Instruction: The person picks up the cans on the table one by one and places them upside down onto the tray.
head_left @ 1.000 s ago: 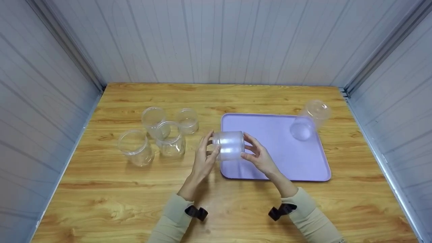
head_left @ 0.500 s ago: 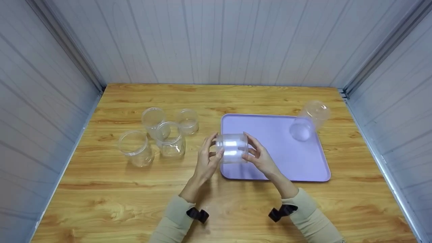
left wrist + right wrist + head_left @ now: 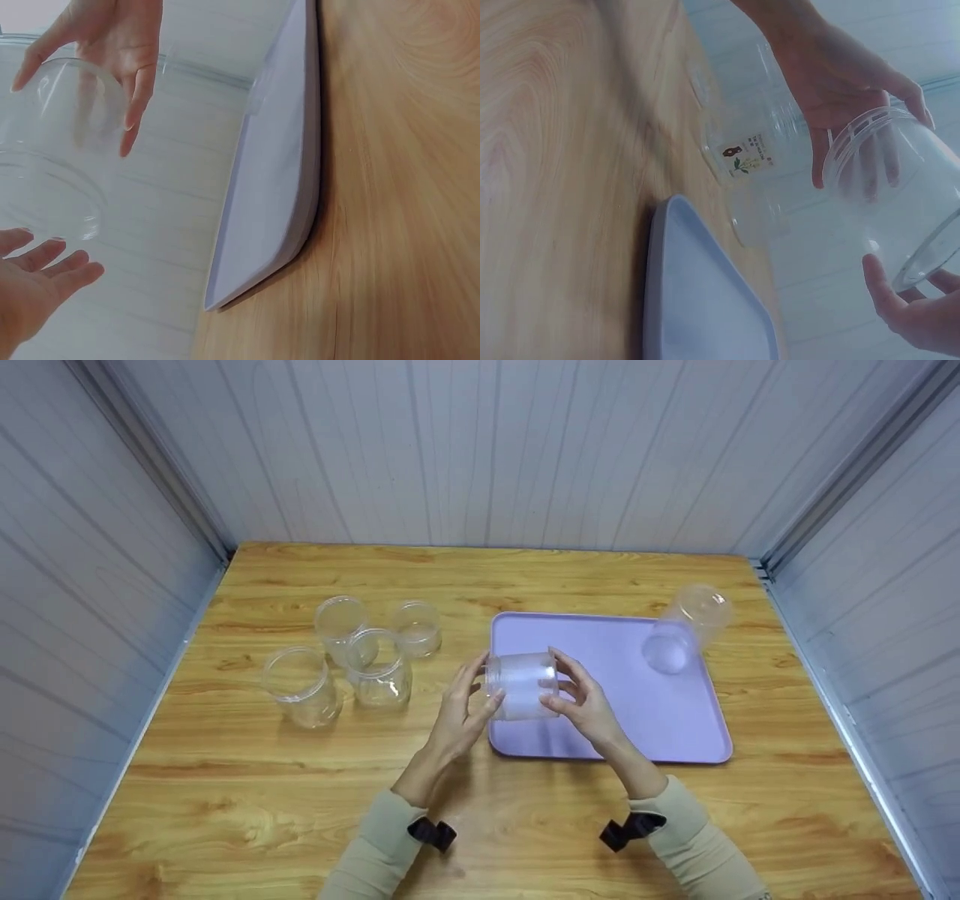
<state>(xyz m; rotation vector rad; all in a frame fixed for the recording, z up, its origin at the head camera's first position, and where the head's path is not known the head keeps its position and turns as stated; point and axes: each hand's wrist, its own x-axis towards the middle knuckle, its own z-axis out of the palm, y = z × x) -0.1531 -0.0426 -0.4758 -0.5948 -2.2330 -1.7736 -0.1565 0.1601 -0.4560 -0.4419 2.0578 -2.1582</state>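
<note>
A clear plastic jar (image 3: 523,687) lies sideways in the air between my two hands, over the left part of the lilac tray (image 3: 645,735). My left hand (image 3: 459,712) holds its threaded mouth end, thumb in front and fingers behind. The right hand (image 3: 586,709) grips the base end in the same way. From the right wrist, the ribbed rim of the jar (image 3: 900,187) shows against the left palm (image 3: 840,82). In the left wrist view the jar (image 3: 60,142) hangs well above the tray (image 3: 262,180), and the left fingers (image 3: 56,266) lie along its mouth end.
On the wooden table (image 3: 300,810) to the left stand several clear jars, including a front-left jar (image 3: 311,705) and a shorter jar (image 3: 417,634). One jar (image 3: 739,154) bears a printed label. A tall clear jar (image 3: 694,619) overlaps the tray's back right corner. Panelled walls (image 3: 480,450) enclose the table.
Both hands have shifted slightly to the right with the jar, which now tilts a little, its base end higher in the head view. The other jars and the tray have stayed put.
</note>
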